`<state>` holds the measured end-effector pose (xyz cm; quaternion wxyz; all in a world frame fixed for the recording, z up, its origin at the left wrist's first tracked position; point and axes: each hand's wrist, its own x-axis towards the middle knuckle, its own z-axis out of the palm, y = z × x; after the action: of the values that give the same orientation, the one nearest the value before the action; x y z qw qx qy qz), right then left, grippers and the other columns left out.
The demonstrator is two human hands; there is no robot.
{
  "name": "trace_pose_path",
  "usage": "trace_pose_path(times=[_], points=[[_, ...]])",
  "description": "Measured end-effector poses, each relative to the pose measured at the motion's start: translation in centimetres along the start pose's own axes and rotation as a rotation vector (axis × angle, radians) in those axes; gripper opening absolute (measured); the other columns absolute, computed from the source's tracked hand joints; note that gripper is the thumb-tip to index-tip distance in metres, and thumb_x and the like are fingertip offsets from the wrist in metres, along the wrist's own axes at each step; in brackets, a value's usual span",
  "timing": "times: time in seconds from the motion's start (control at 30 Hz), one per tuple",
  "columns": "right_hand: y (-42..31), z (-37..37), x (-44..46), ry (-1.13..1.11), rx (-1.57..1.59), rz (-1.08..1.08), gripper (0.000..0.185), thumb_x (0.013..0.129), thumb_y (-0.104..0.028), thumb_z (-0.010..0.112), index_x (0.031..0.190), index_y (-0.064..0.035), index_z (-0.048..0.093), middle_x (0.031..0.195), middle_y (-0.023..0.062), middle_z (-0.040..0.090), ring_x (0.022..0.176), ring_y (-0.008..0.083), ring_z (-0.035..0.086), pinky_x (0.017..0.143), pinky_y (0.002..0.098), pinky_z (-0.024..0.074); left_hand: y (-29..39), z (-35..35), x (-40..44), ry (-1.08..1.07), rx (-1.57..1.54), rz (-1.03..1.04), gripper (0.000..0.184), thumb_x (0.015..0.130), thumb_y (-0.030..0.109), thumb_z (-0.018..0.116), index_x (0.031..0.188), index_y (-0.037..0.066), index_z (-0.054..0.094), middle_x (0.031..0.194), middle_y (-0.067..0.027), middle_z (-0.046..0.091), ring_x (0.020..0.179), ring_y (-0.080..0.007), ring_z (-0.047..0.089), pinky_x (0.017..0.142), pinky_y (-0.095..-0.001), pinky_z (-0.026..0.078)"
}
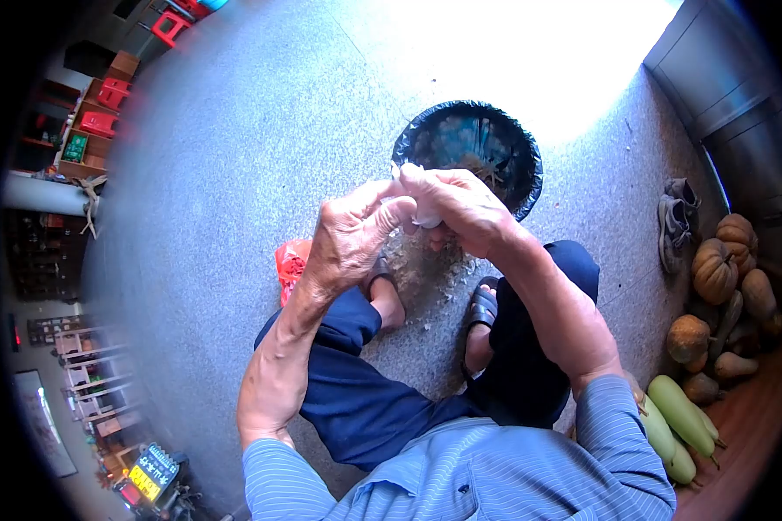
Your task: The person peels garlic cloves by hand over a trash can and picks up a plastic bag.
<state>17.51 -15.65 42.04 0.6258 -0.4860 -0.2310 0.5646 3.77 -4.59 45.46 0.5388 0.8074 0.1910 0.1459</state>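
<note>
Both hands meet in front of me over the near rim of a bin (469, 156) lined with a black bag. Between them is a small whitish garlic bulb (427, 217), partly covered by fingers. My left hand (356, 224) is closed, its thumb and fingertips pinching at the garlic's left side. My right hand (465, 207) curls around the garlic from the right, its thumb and forefinger at the top. Pale dry peelings (478, 165) lie inside the bin. More papery flakes (427, 300) are scattered on the floor between my sandalled feet.
A red plastic bag (292, 260) rests beside my left leg. Pumpkins (715, 269) and pale green gourds (676, 408) are piled at the right, with a pair of shoes (672, 227) near them. Red stools (102, 122) and shelves are at the far left.
</note>
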Motion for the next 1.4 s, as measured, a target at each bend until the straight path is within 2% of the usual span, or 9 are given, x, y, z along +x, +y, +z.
trace_pose_path(times=[0.2, 0.33, 0.5, 0.73, 0.83, 0.93, 1.03, 1.27, 1.4], points=[[0.1, 0.0, 0.0, -0.002, -0.083, -0.059, 0.037, 0.095, -0.039, 0.056, 0.081, -0.0059, 0.062, 0.066, -0.0016, 0.053, 0.056, 0.0062, 0.048, 0.051, 0.0231, 0.0411, 0.5, -0.4, -0.1, -0.013, -0.123, -0.136, 0.026, 0.098, 0.026, 0.057, 0.098, 0.002, 0.066, 0.065, 0.0053, 0.052, 0.056, -0.0023, 0.041, 0.049, -0.0191, 0.033], [-0.3, -0.2, -0.3, 0.066, -0.129, -0.096, 0.038, 0.094, -0.039, 0.055, 0.080, -0.0045, 0.062, 0.067, 0.0000, 0.056, 0.057, 0.0072, 0.050, 0.052, 0.0233, 0.0418, 0.4, -1.1, -0.4, -0.072, -0.241, -0.263, 0.027, 0.098, 0.024, 0.054, 0.104, 0.000, 0.065, 0.068, 0.0048, 0.053, 0.061, -0.0030, 0.044, 0.054, -0.0201, 0.036], [0.2, -1.1, 0.1, 0.075, -0.242, -0.159, 0.041, 0.096, -0.043, 0.053, 0.101, -0.0038, 0.066, 0.076, 0.0024, 0.062, 0.065, 0.0075, 0.057, 0.051, 0.0233, 0.0466, 0.7, -1.3, -0.3, -0.037, -0.402, -0.343, 0.026, 0.099, 0.027, 0.054, 0.102, 0.002, 0.062, 0.060, 0.0045, 0.049, 0.046, -0.0011, 0.036, 0.039, -0.0169, 0.027], [-0.5, -0.6, -0.3, -0.053, -0.222, -0.157, 0.036, 0.094, -0.039, 0.057, 0.093, -0.0050, 0.069, 0.072, 0.0013, 0.061, 0.061, 0.0065, 0.055, 0.051, 0.0215, 0.0437, -1.1, -1.2, -0.2, -0.113, -0.022, -0.186, 0.025, 0.096, 0.025, 0.059, 0.092, 0.001, 0.066, 0.068, 0.0050, 0.054, 0.060, -0.0022, 0.045, 0.053, -0.0193, 0.037], [-0.6, -0.6, -0.3, -0.033, -0.176, -0.134, 0.031, 0.093, -0.034, 0.058, 0.090, -0.0046, 0.068, 0.072, 0.0024, 0.062, 0.060, 0.0078, 0.056, 0.050, 0.0221, 0.0443, -1.1, -0.6, -0.5, 0.023, 0.089, -0.043, 0.025, 0.095, 0.022, 0.062, 0.103, -0.001, 0.066, 0.072, 0.0041, 0.057, 0.064, -0.0020, 0.047, 0.055, -0.0202, 0.040], [-0.3, -0.9, -0.3, -0.047, -0.078, -0.115, 0.027, 0.091, -0.029, 0.059, 0.091, -0.0029, 0.067, 0.073, 0.0046, 0.063, 0.060, 0.0100, 0.058, 0.049, 0.0234, 0.0447, 0.0, -0.9, -0.8, 0.034, 0.158, -0.152, 0.028, 0.094, 0.018, 0.062, 0.114, -0.001, 0.063, 0.081, -0.0091, 0.069, 0.074, -0.0109, 0.063, 0.065, -0.0272, 0.050], [-0.3, -0.8, -0.3, -0.084, 0.055, -0.098, 0.026, 0.089, -0.026, 0.058, 0.092, -0.0012, 0.066, 0.073, 0.0068, 0.063, 0.058, 0.0120, 0.057, 0.047, 0.0247, 0.0444, -0.3, -0.1, -0.5, 0.034, 0.212, 0.148, 0.032, 0.095, 0.018, 0.061, 0.121, -0.001, 0.061, 0.086, -0.0030, 0.067, 0.075, -0.0057, 0.056, 0.067, -0.0234, 0.048], [0.2, -1.2, 0.0, -0.138, 0.121, -0.028, 0.022, 0.087, -0.021, 0.057, 0.088, -0.0012, 0.065, 0.069, 0.0089, 0.061, 0.050, 0.0115, 0.050, 0.045, 0.0256, 0.0409, 0.5, -0.5, -0.8, -0.062, 0.185, 0.080, 0.033, 0.095, 0.017, 0.060, 0.124, 0.001, 0.059, 0.088, -0.0044, 0.068, 0.078, -0.0078, 0.060, 0.067, -0.0233, 0.050], [0.3, -1.1, 0.1, -0.146, 0.108, -0.019, 0.018, 0.084, -0.018, 0.057, 0.081, -0.0022, 0.065, 0.066, 0.0084, 0.061, 0.048, 0.0102, 0.047, 0.044, 0.0252, 0.0394, -0.1, -0.1, -0.7, -0.039, 0.181, 0.161, 0.024, 0.094, 0.014, 0.058, 0.114, 0.000, 0.060, 0.091, -0.0200, 0.068, 0.086, -0.0302, 0.070, 0.068, -0.0356, 0.054]])
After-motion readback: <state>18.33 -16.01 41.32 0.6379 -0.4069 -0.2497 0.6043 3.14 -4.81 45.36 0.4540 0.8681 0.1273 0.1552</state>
